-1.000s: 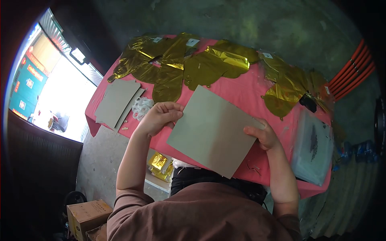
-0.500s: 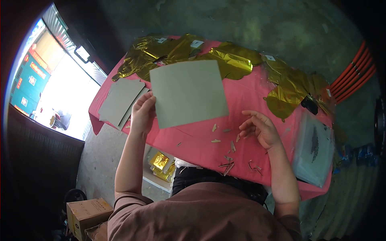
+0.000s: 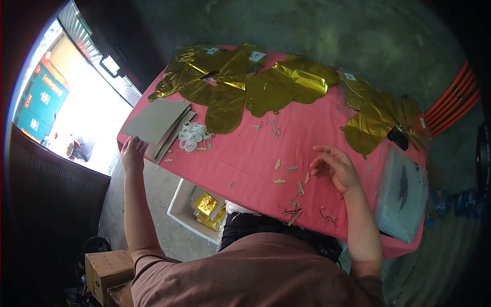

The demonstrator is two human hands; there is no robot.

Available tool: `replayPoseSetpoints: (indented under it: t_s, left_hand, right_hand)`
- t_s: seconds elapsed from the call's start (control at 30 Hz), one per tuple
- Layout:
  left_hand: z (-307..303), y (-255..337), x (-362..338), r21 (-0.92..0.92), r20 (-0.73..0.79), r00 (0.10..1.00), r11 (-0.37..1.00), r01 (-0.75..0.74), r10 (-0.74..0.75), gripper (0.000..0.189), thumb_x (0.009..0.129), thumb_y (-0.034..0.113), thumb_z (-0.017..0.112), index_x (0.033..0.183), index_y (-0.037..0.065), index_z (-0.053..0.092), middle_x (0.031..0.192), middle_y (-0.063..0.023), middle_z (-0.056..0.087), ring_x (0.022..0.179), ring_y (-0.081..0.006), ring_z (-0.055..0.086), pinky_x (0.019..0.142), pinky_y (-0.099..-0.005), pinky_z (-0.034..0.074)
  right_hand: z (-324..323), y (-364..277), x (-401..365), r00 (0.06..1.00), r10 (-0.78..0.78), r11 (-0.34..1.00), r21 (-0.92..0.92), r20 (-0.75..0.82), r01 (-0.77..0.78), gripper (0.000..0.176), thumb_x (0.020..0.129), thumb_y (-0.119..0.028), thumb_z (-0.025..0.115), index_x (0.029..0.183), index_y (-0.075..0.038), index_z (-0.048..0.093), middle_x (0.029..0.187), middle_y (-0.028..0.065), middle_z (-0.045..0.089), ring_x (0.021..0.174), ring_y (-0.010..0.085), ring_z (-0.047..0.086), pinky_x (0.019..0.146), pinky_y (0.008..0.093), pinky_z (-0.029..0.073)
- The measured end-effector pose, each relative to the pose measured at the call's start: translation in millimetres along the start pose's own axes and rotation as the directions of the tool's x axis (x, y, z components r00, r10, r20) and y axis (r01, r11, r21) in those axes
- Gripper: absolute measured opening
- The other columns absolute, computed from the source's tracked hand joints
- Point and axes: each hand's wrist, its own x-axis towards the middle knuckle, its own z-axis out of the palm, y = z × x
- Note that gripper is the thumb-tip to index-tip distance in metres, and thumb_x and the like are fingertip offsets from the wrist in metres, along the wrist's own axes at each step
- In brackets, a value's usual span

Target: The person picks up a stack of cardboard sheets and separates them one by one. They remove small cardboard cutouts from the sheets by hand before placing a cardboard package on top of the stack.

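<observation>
A stack of grey cardboard sheets [image 3: 156, 121] lies at the left end of the pink-covered table [image 3: 230, 163]. My left hand [image 3: 133, 153] pinches the near left edge of the top sheet. Over the right part of the cloth hovers my right hand [image 3: 335, 168], its fingers loosely curved and apart, holding nothing. Small pale cut pieces [image 3: 279, 180] are scattered left of and below it. A bundle of white cord or rings [image 3: 193, 135] sits beside the grey stack.
Gold foil shapes [image 3: 225, 107] spread along the table's far side. Clear plastic sleeves [image 3: 403, 194] lie at the right end. Below the near edge is a white bin [image 3: 179, 207] with gold packets; a cardboard box [image 3: 108, 268] stands at lower left.
My left hand has carried the grey sheet left from the table's middle onto the stack, uncovering the white bundle and foil. My right hand has barely moved.
</observation>
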Motion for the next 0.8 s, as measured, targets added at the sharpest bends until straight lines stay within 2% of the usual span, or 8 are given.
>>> replayPoseSetpoints:
  t_s: [0.17, 0.23, 0.27, 0.33, 0.43, 0.5, 0.57, 0.8]
  left_hand:
    - [-17, 7, -8, 0.229, 0.045, 0.996, 0.971, 0.062, -0.074, 0.021, 0.08, 0.013, 0.055, 0.094, -0.002, 0.051, 0.079, -0.0077, 0.058, 0.071, -0.0176, 0.06, 0.06, -0.0293, 0.051]
    - [-13, 18, -15, 0.749, -0.033, 0.99, 0.653, 0.113, -0.134, 0.022, 0.079, 0.018, 0.057, 0.088, -0.002, 0.054, 0.074, -0.0078, 0.059, 0.07, -0.0214, 0.06, 0.06, -0.0315, 0.049]
    - [-15, 16, -14, 0.749, -0.036, 0.991, 0.652, 0.114, -0.132, 0.022, 0.079, 0.018, 0.057, 0.088, -0.002, 0.054, 0.074, -0.0078, 0.059, 0.07, -0.0214, 0.06, 0.06, -0.0315, 0.049]
    - [-14, 13, -16, 0.988, 0.153, 0.965, -0.046, -0.146, 0.215, 0.023, 0.076, 0.02, 0.06, 0.085, -0.001, 0.057, 0.085, -0.0105, 0.059, 0.07, -0.0272, 0.059, 0.065, -0.0345, 0.047]
    - [11, 12, -33, 0.908, 0.38, 0.896, 0.093, -0.409, 0.228, 0.028, 0.074, 0.023, 0.062, 0.089, -0.001, 0.059, 0.097, -0.0145, 0.059, 0.083, -0.0327, 0.058, 0.073, -0.0359, 0.046]
    - [33, 9, -47, 0.742, 0.658, 0.713, -0.044, -0.669, 0.244, 0.031, 0.073, 0.023, 0.062, 0.097, 0.003, 0.061, 0.109, -0.0158, 0.056, 0.098, -0.0312, 0.054, 0.081, -0.0357, 0.044]
    - [41, 7, -47, 0.773, 0.622, 0.769, 0.037, -0.633, 0.15, 0.037, 0.072, 0.027, 0.063, 0.102, 0.004, 0.06, 0.114, -0.0167, 0.054, 0.104, -0.0307, 0.052, 0.086, -0.0353, 0.042]
    - [67, 29, -64, 0.794, 0.584, 0.807, -0.148, -0.59, -0.085, 0.047, 0.068, 0.035, 0.066, 0.1, 0.002, 0.061, 0.111, -0.0143, 0.056, 0.101, -0.0282, 0.054, 0.085, -0.0357, 0.044]
  right_hand:
    - [1, 1, 1, 1.0, -0.007, 1.0, -0.003, -0.013, 0.007, 0.028, 0.086, -0.017, 0.05, 0.109, -0.002, 0.05, 0.077, 0.0102, 0.062, 0.065, 0.016, 0.062, 0.057, 0.026, 0.05]
    - [1, 1, 1, 1.0, -0.008, 1.0, -0.008, -0.007, 0.008, 0.028, 0.086, -0.017, 0.05, 0.109, -0.002, 0.05, 0.078, 0.01, 0.062, 0.065, 0.0157, 0.062, 0.057, 0.0258, 0.05]
    - [2, 1, 0, 1.0, -0.01, 1.0, -0.012, -0.007, 0.01, 0.028, 0.086, -0.017, 0.05, 0.109, -0.002, 0.05, 0.078, 0.0098, 0.062, 0.065, 0.0154, 0.062, 0.057, 0.0256, 0.05]
    - [2, 1, 0, 1.0, -0.01, 1.0, -0.025, -0.007, 0.01, 0.027, 0.086, -0.017, 0.05, 0.109, -0.002, 0.051, 0.078, 0.0096, 0.062, 0.065, 0.0153, 0.062, 0.057, 0.0254, 0.05]
    - [4, 1, 0, 1.0, -0.005, 0.999, -0.047, -0.007, 0.004, 0.027, 0.086, -0.016, 0.049, 0.108, -0.002, 0.051, 0.078, 0.0094, 0.062, 0.065, 0.0151, 0.062, 0.057, 0.0249, 0.05]
    - [4, 1, 0, 1.0, 0.002, 0.998, -0.06, -0.004, -0.002, 0.027, 0.086, -0.016, 0.049, 0.108, -0.002, 0.051, 0.078, 0.0093, 0.062, 0.065, 0.015, 0.062, 0.057, 0.0247, 0.05]
    - [4, 1, -1, 1.0, -0.003, 0.998, -0.062, -0.011, 0.002, 0.026, 0.086, -0.015, 0.049, 0.108, -0.002, 0.051, 0.078, 0.0092, 0.062, 0.065, 0.015, 0.062, 0.057, 0.0246, 0.05]
    - [3, 2, -1, 1.0, -0.002, 0.998, -0.065, -0.012, 0.002, 0.025, 0.086, -0.014, 0.049, 0.108, -0.002, 0.051, 0.078, 0.0091, 0.062, 0.065, 0.0147, 0.062, 0.057, 0.0243, 0.05]
